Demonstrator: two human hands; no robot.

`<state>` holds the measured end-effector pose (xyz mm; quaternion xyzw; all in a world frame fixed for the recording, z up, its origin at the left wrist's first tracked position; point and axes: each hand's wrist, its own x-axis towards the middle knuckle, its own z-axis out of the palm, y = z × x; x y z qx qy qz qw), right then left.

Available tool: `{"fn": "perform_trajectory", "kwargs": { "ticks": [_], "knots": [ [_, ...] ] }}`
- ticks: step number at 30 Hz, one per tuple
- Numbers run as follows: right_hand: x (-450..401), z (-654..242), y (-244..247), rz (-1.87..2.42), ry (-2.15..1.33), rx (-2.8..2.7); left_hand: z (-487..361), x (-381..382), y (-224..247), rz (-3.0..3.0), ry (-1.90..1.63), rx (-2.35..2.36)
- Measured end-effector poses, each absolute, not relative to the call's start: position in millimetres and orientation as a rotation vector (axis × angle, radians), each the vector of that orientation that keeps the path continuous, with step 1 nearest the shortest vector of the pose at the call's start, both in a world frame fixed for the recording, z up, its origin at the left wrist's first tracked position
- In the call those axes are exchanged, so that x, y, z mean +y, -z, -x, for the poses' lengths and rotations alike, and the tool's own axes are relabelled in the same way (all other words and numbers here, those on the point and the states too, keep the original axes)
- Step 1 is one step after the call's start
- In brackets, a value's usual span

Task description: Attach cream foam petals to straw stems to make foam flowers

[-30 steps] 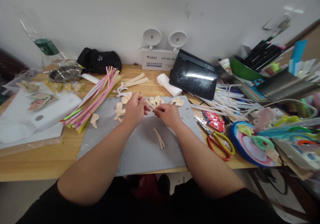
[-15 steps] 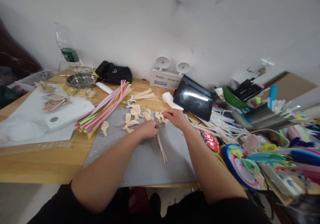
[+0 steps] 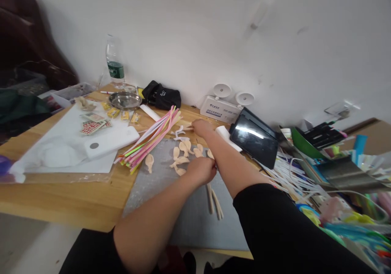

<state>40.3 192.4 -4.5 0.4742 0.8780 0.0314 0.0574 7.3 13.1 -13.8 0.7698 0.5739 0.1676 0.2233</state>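
My left hand is closed around the upper part of some beige pipe cleaner stems above the grey mat. Their loose ends hang toward me; whatever sits in the fist is hidden. My right hand stretches to the back of the table, its fingers curled down on a small bundle of beige pipe cleaners. Leaf-shaped beige pieces lie in a cluster left of my left hand. A single leaf-shaped piece rests farther left on the mat. My right forearm partly covers another piece.
A bundle of coloured pipe cleaners lies left of the mat. Behind are a metal dish, black pouch, emergency lamp and black glossy case. White pipe cleaners and mixed craft supplies crowd the right side.
My right hand has left the leaf-shaped pieces and moved back to the beige bundle. My left hand stays closed on the stems, whose ends have spread apart. The view has swung.
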Motion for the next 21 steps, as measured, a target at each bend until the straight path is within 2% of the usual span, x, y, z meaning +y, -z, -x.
{"fn": "perform_trajectory", "kwargs": {
  "ticks": [11, 15, 17, 20, 21],
  "knots": [
    [203, -45, -24, -1.566, 0.118, 2.876, -7, 14, 12, -1.931, -0.738, 1.601],
    [188, -53, -36, -1.694, 0.291, 2.967, -4, 19, 11, -1.699, -1.006, 1.549],
    [169, -59, -40, -1.797, 0.574, 3.018, -3, 21, 9, -1.407, -1.179, 1.437],
    [129, -69, -38, -1.995, 1.809, 2.993, -4, 22, 5, -0.941, -1.313, 1.154],
    [114, -73, -35, -2.064, 2.119, 2.959, -5, 22, 4, -0.837, -1.323, 1.071]
  ]
}}
